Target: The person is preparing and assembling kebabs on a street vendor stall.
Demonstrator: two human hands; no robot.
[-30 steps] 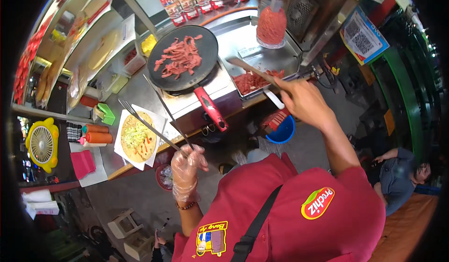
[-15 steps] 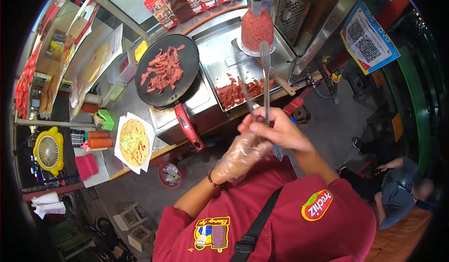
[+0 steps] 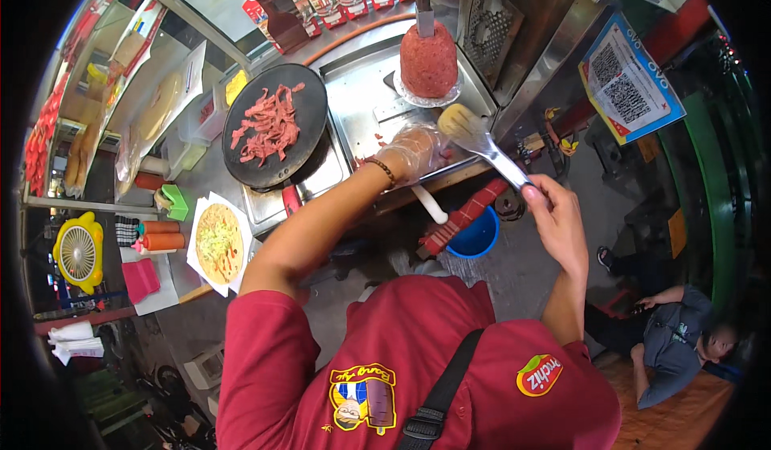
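Fingers of the bare right hand (image 3: 560, 223) grasp the long silver metal utensil (image 3: 505, 163), best held clear of the clear-plastic-gloved left hand (image 3: 414, 153), whose grip I cannot tell.

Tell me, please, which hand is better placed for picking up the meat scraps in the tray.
Probably the left hand: gloved, it reaches into the metal tray, while the bare right hand grips a metal-handled utensil.
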